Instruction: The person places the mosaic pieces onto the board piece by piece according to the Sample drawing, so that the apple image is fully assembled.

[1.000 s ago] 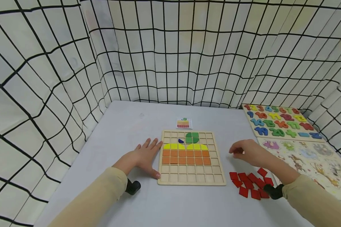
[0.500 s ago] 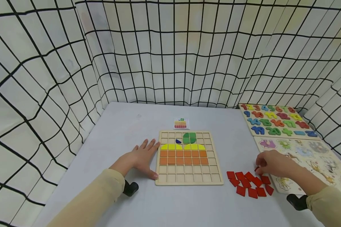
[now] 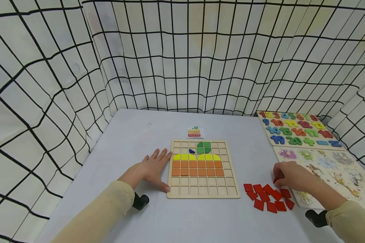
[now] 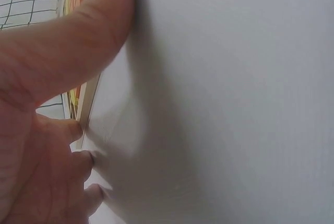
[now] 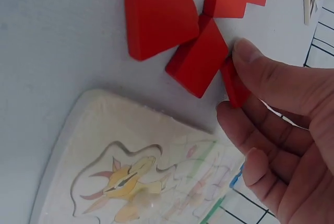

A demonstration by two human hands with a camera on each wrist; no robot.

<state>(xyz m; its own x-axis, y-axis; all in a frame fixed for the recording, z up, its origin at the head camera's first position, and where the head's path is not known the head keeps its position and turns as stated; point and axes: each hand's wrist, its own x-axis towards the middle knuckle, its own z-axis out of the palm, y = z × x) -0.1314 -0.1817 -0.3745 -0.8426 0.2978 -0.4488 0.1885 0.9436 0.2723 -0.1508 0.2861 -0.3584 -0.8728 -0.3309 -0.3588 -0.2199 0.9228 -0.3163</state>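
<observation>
My left hand (image 3: 150,170) lies spread on the table at the board's left side, its thumb and fingertips touching the rim. The wooden grid board (image 3: 202,191) carries orange square tiles (image 3: 197,168), yellow tiles (image 3: 185,157), green tiles (image 3: 203,147) and a small dark blue piece (image 3: 192,151). Its two lowest rows are bare wood. Over at the right, my right hand (image 3: 293,176) pinches a red tile (image 5: 234,84) between thumb and fingers; the fingers partly cover it. Several loose red tiles (image 3: 272,206) lie just in front of that hand, one with a rounded edge.
A small picture card (image 3: 195,132) lies behind the board. To the right are a number puzzle board (image 3: 299,129) and an animal puzzle board (image 3: 328,158), whose corner reaches close to the red tiles. Black netting (image 3: 182,57) surrounds the table (image 3: 140,128).
My right hand has moved right and down from beside the board to the back of the red tiles, and it now grips one. The left hand stays in place.
</observation>
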